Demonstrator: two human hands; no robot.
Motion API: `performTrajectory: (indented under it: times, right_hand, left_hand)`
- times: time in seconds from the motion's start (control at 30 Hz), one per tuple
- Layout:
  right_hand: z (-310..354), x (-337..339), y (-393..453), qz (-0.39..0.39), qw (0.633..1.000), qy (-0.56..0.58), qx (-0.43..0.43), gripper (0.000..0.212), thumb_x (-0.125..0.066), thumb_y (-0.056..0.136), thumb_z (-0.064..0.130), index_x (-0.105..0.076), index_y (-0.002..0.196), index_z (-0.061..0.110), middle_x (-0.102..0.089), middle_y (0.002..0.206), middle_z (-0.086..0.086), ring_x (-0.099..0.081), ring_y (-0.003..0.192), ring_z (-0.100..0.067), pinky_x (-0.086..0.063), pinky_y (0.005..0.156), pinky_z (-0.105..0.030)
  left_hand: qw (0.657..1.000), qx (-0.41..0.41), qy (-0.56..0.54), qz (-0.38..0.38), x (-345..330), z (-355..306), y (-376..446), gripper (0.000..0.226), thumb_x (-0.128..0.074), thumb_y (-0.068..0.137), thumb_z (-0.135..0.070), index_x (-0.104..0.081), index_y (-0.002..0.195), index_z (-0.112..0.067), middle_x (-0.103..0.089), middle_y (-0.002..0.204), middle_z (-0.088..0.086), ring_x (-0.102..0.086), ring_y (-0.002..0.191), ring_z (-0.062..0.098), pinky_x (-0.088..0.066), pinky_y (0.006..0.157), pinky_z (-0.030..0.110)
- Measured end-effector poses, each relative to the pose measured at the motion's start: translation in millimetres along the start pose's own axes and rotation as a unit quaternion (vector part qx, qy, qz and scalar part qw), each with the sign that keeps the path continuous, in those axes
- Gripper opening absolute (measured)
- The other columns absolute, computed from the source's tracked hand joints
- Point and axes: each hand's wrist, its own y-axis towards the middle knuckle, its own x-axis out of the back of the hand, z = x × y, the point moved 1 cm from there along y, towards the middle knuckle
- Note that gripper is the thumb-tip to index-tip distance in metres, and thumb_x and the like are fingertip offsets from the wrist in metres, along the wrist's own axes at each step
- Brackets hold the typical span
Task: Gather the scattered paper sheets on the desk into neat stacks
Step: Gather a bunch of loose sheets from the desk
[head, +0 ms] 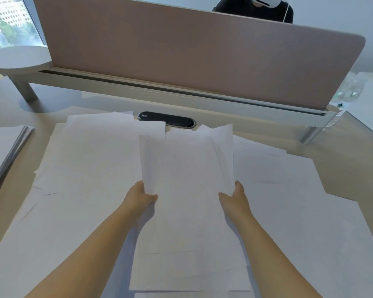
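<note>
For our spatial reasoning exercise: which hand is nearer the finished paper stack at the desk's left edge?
Left. The left hand lies right of the stack; the right hand is farther right.

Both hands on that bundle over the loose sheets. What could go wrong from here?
1. The held bundle is fanned, with uneven top edges; gripped only at its sides by the left hand and right hand, sheets may slip out.
2. It hovers over the loose sheets covering the desk; setting it down could drag or crease them.
3. The finished stack lies near the spread; strays could mix in.
</note>
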Motion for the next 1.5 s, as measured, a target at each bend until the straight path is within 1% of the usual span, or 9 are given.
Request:
performTrajectory:
  times: [0.13,0.3,0.5,0.6,0.73,0.87,1.03,1.3,1.5]
  right_hand:
    - [-6,14,-4,-0.036,0.998,-0.007,-0.047,0.010,-0.054,0.080,0.004,-0.056,0.088,0.009,-0.060,0.083,-0.008,-0.055,0.072,-0.023,-0.043,0.071,-0.030]
    - [-14,16,-7,-0.045,0.997,0.007,-0.054,0.049,-0.049,0.072,-0.004,-0.024,0.040,0.024,-0.025,0.034,0.012,-0.025,0.048,-0.014,-0.016,0.057,-0.027]
    - [-7,2,-18,-0.013,0.996,0.042,-0.074,0.014,-0.054,0.078,0.013,-0.044,0.070,0.020,-0.046,0.067,-0.001,-0.043,0.058,-0.015,-0.038,0.057,-0.025]
    - [-10,-2,-16,0.008,0.997,0.006,-0.073,0.059,-0.062,0.075,0.021,-0.041,0.128,0.009,-0.055,0.104,-0.005,-0.056,0.089,-0.022,-0.049,0.090,-0.041]
    - [-1,-20,-16,0.064,0.997,-0.003,-0.052,0.069,-0.060,0.083,0.007,-0.022,0.140,0.006,-0.043,0.122,-0.008,-0.046,0.102,-0.021,-0.041,0.101,-0.041]
    - [14,-42,-15,0.084,0.995,-0.040,-0.023,0.047,-0.058,0.085,0.007,-0.035,0.126,0.010,-0.045,0.102,-0.003,-0.046,0.087,-0.016,-0.046,0.079,-0.027]
    - [15,-42,-12,0.016,0.999,-0.030,-0.028,0.028,-0.053,0.080,0.001,-0.034,0.070,0.019,-0.038,0.067,-0.001,-0.036,0.056,-0.013,-0.029,0.050,-0.022]
    - [31,-80,-23,0.126,0.992,-0.010,-0.027,0.046,-0.050,0.089,0.005,-0.032,0.132,0.006,-0.046,0.099,-0.001,-0.047,0.086,-0.015,-0.042,0.076,-0.024]
    - [37,-83,-12,0.075,0.994,-0.079,0.020,0.013,-0.045,0.088,-0.004,-0.046,0.084,0.009,-0.047,0.077,-0.002,-0.041,0.061,-0.010,-0.032,0.050,-0.018]
  left_hand:
    - [0.998,-0.029,0.048,-0.002,5,-3,-2,0.013,-0.051,0.089,0.000,-0.050,0.099,-0.008,-0.055,0.098,0.012,-0.050,0.091,0.025,-0.039,0.079,0.033]
    - [0.967,0.016,0.246,-0.071,29,4,-4,0.011,-0.056,0.087,-0.019,-0.053,0.088,-0.008,-0.056,0.090,0.010,-0.055,0.099,0.032,-0.039,0.074,0.033]
    - [0.919,0.100,0.333,-0.184,33,9,-24,0.064,-0.051,0.086,-0.051,-0.036,0.130,-0.006,-0.036,0.131,0.015,-0.034,0.122,0.034,-0.033,0.097,0.042]
    - [0.924,0.095,0.325,-0.177,39,13,-22,0.069,-0.051,0.085,-0.052,-0.033,0.132,-0.005,-0.035,0.132,0.015,-0.034,0.122,0.035,-0.034,0.095,0.041]
    - [0.947,0.039,0.303,-0.099,43,14,-19,0.077,-0.056,0.084,-0.049,-0.025,0.141,-0.008,-0.031,0.145,0.012,-0.028,0.133,0.034,-0.029,0.106,0.041]
    - [0.975,0.022,0.202,-0.088,62,18,-17,0.070,-0.060,0.085,-0.041,-0.028,0.142,-0.014,-0.039,0.144,0.006,-0.034,0.134,0.030,-0.031,0.108,0.043]
    - [0.919,0.123,0.297,-0.230,91,33,-25,0.060,-0.054,0.087,-0.045,-0.038,0.133,-0.010,-0.040,0.134,0.014,-0.036,0.124,0.036,-0.034,0.098,0.044]
    - [0.972,0.078,0.187,-0.121,84,29,-14,0.068,-0.060,0.084,-0.041,-0.031,0.135,-0.008,-0.033,0.139,0.017,-0.034,0.128,0.038,-0.033,0.105,0.045]
    - [0.985,0.045,0.037,-0.163,102,31,-16,0.060,-0.065,0.084,-0.019,-0.037,0.135,-0.003,-0.026,0.145,0.018,-0.038,0.130,0.034,-0.035,0.104,0.041]
